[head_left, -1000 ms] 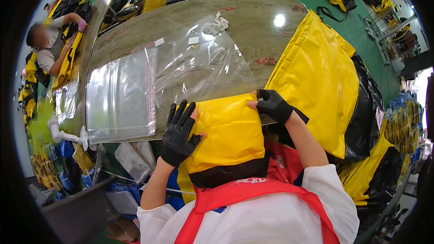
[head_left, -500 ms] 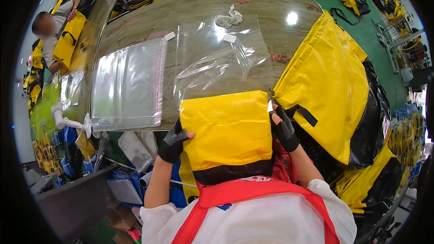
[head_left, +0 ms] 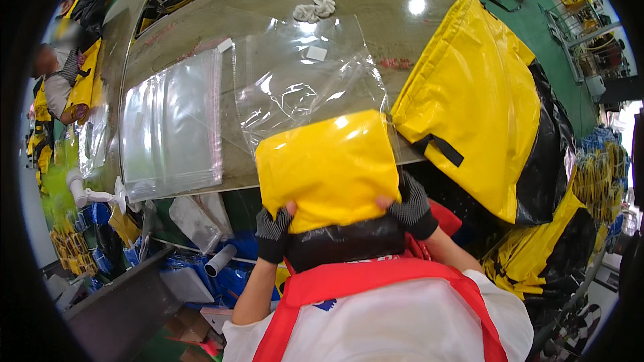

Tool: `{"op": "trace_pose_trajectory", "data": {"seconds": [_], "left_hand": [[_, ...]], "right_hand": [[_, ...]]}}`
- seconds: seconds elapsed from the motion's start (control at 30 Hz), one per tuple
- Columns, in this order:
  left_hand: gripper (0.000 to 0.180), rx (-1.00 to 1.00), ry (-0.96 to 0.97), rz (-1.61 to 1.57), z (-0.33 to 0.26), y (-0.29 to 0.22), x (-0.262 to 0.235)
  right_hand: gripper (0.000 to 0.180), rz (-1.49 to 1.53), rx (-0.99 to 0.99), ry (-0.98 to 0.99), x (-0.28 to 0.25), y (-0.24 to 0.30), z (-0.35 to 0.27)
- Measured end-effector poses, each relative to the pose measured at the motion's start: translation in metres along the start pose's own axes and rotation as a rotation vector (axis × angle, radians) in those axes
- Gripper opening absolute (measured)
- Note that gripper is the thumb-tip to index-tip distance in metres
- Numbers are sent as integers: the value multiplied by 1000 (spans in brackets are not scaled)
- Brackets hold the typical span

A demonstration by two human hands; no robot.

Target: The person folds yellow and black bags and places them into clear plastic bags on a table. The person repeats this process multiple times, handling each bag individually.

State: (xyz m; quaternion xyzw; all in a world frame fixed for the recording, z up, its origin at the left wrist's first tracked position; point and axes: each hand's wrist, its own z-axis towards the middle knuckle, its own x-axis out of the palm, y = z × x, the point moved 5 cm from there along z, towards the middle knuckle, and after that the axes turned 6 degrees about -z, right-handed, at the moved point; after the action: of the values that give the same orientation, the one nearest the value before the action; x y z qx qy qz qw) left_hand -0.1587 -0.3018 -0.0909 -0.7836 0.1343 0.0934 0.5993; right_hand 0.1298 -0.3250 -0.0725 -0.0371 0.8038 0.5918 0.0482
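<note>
A folded yellow and black bag [head_left: 329, 174] is at the table's near edge, held up between both gloved hands. My left hand [head_left: 274, 229] grips its lower left corner and my right hand [head_left: 407, 204] grips its lower right corner. The bag's top edge lies at the mouth of a clear plastic bag [head_left: 302, 87] spread on the grey table [head_left: 376, 20].
A stack of clear plastic bags [head_left: 173, 127] lies at the left. A pile of yellow and black bags [head_left: 483, 114] rests at the right. White string [head_left: 314, 8] lies at the far side. Another person [head_left: 57, 74] works at far left. Blue packages [head_left: 221, 275] sit under the table.
Both hands slid from the top of the folded bag down to its lower corners, and the bag has moved forward toward the clear bag.
</note>
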Motion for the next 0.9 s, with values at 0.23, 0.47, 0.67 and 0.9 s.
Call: {"op": "trace_pose_trajectory", "data": {"seconds": [0.23,0.47,0.67,0.9], "left_hand": [[52,44,339,-417,5,32,-7],[47,-185,260,-397,25,5,1],[57,-216,313,-508,-28,61,8],[61,-257,498,-441,-11,44,-12]], "right_hand": [[53,-290,97,246,-21,-20,-17],[50,158,114,118,-35,-16,19],[36,-370,16,296,-28,-6,-30],[76,96,-68,99,-12,-1,-18]]}}
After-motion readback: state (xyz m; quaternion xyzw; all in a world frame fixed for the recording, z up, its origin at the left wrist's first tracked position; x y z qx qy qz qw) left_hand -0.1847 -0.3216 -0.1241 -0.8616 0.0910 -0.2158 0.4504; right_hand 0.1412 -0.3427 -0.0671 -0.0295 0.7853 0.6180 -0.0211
